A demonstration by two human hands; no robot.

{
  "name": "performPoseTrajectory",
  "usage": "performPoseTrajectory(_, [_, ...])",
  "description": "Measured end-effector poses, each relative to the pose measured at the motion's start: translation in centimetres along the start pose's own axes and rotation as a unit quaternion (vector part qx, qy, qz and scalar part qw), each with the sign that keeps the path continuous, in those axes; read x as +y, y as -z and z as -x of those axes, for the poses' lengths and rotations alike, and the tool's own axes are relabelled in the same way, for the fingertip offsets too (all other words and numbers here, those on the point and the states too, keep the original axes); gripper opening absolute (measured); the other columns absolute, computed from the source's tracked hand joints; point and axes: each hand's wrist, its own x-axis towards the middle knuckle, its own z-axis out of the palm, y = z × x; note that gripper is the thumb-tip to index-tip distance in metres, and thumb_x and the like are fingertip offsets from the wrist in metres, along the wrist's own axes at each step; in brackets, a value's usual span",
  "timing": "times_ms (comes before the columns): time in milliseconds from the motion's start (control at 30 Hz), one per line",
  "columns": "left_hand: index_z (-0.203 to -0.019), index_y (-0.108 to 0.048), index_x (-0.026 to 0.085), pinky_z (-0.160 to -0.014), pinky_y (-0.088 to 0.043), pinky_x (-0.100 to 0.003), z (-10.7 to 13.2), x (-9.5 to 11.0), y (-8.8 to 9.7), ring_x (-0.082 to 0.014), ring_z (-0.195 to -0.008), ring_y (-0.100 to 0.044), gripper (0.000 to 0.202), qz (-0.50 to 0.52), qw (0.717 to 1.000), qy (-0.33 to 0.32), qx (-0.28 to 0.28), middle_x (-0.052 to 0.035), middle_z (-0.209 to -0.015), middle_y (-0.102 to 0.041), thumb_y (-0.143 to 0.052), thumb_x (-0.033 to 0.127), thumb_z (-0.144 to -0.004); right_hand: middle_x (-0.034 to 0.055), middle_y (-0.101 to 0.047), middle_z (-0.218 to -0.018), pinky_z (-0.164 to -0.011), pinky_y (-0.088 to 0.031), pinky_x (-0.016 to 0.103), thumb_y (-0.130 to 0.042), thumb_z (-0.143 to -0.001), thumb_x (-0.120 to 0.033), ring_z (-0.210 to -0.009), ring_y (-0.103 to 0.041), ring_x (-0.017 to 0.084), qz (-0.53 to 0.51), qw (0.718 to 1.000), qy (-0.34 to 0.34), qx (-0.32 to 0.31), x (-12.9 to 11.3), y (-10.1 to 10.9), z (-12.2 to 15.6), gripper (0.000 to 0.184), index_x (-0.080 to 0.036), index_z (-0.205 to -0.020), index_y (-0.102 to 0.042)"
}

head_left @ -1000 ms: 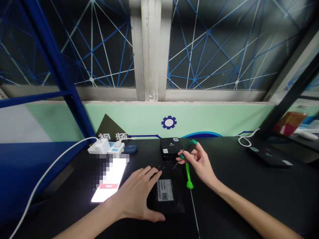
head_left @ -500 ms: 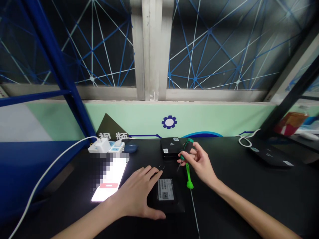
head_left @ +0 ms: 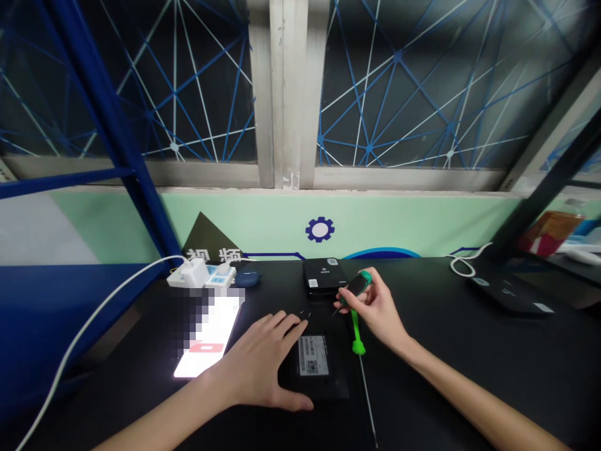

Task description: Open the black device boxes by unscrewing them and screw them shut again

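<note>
My left hand (head_left: 267, 360) lies spread over the left side of a flat black box (head_left: 334, 383) with a white barcode label on top. Its thumb reaches along the near side and its fingers point to the far edge. In my right hand (head_left: 378, 310) is a short screwdriver (head_left: 359, 285) with a green and black handle, its thin shaft tilted down to the left, off the box. Just below that hand rests a second, long screwdriver (head_left: 358, 346) with a bright green handle. Two tiny screws (head_left: 308, 315) seem to lie past the left fingertips.
Behind stands another black box (head_left: 323, 275). At left are a lit phone (head_left: 206, 344), a white power strip (head_left: 218, 276) with a white cable, and a dark blue case (head_left: 246, 279). A flat black device (head_left: 511, 294) and a coiled white cable (head_left: 462, 266) lie at right.
The screwdriver in my right hand has tipped over, its handle top swinging right and down so it lies flatter. My left hand and the labelled box keep their places.
</note>
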Motion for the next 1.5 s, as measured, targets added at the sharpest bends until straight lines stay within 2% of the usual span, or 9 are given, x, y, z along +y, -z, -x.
performPoseTrajectory(200, [-0.152, -0.034, 0.019, -0.111, -0.029, -0.057, 0.0, 0.1, 0.2, -0.0435, -0.136, -0.037, 0.111, 0.001, 1.0, -0.004, -0.001, -0.0154, -0.149, -0.044, -0.052, 0.089, -0.068, 0.0031, -0.072, -0.076, -0.057, -0.064, 0.034, -0.075, -0.079, -0.047, -0.067, -0.075, 0.025, -0.004, 1.0, 0.007, 0.018, 0.0, 0.3, -0.3, 0.048, -0.024, -0.106, -0.043])
performPoseTrajectory(600, [-0.151, -0.035, 0.021, -0.111, -0.029, -0.057, 0.0, 0.1, 0.2, -0.0435, -0.136, -0.037, 0.109, 0.011, 1.0, -0.006, 0.005, -0.0147, -0.149, -0.044, -0.051, 0.089, -0.067, 0.0026, -0.073, -0.07, -0.051, -0.063, 0.033, -0.078, -0.075, -0.049, -0.059, -0.074, 0.027, 0.055, 0.997, 0.022, 0.046, -0.1, 0.4, -0.5, 0.048, -0.025, -0.099, -0.044])
performPoseTrajectory(667, [-0.151, -0.035, 0.02, -0.11, -0.031, -0.058, 0.0, 0.1, 0.2, -0.0444, -0.136, -0.037, 0.11, 0.008, 1.0, -0.007, 0.009, -0.0149, -0.149, -0.044, -0.052, 0.089, -0.067, 0.0018, -0.072, -0.068, -0.05, -0.062, 0.033, -0.076, -0.076, -0.049, -0.057, -0.074, 0.026, 0.072, 0.997, 0.023, 0.033, -0.4, 0.3, -0.7, 0.046, -0.025, -0.099, -0.044])
performPoseTrajectory(900, [-0.15, -0.038, 0.02, -0.11, -0.032, -0.057, -0.2, 0.2, 0.2, -0.0455, -0.135, -0.037, 0.11, -0.004, 1.0, 0.001, 0.002, -0.0147, -0.148, -0.045, -0.057, 0.087, -0.065, -0.0029, -0.066, -0.057, -0.041, -0.056, 0.024, -0.072, -0.081, -0.046, -0.047, -0.07, 0.021, 0.153, 0.985, 0.033, -0.069, -1.6, -1.2, -2.4, 0.042, -0.024, -0.099, -0.041])
performPoseTrajectory(1067, [-0.149, -0.039, 0.019, -0.11, -0.032, -0.056, -0.2, 0.1, 0.2, -0.0454, -0.135, -0.038, 0.11, -0.005, 1.0, -0.005, 0.007, -0.0152, -0.146, -0.046, -0.058, 0.087, -0.064, -0.0032, -0.067, -0.06, -0.042, -0.057, 0.027, -0.067, -0.083, -0.051, -0.048, -0.069, 0.02, 0.113, 0.987, -0.01, -0.116, -0.9, -2.0, -3.9, 0.046, -0.022, -0.106, -0.041])
performPoseTrajectory(1300, [-0.151, -0.036, 0.019, -0.111, -0.031, -0.057, -0.2, -0.1, 0.0, -0.046, -0.136, -0.036, 0.113, 0.0, 1.0, -0.006, 0.004, -0.0153, -0.149, -0.043, -0.06, 0.085, -0.064, -0.0015, -0.068, -0.059, -0.04, -0.055, 0.024, -0.065, -0.084, -0.052, -0.046, -0.068, 0.019, 0.054, 0.989, -0.047, -0.129, 1.3, -1.6, -4.9, 0.046, -0.021, -0.107, -0.04])
performPoseTrajectory(1500, [-0.154, -0.029, 0.02, -0.111, -0.03, -0.06, -0.1, -0.3, -0.2, -0.0449, -0.139, -0.032, 0.111, -0.001, 1.0, -0.003, -0.011, -0.0139, -0.152, -0.039, -0.058, 0.084, -0.067, -0.0016, -0.068, -0.06, -0.04, -0.054, 0.024, -0.061, -0.085, -0.056, -0.044, -0.067, 0.017, 0.04, 0.992, -0.054, -0.104, 1.6, -1.4, -4.8, 0.044, -0.021, -0.103, -0.043])
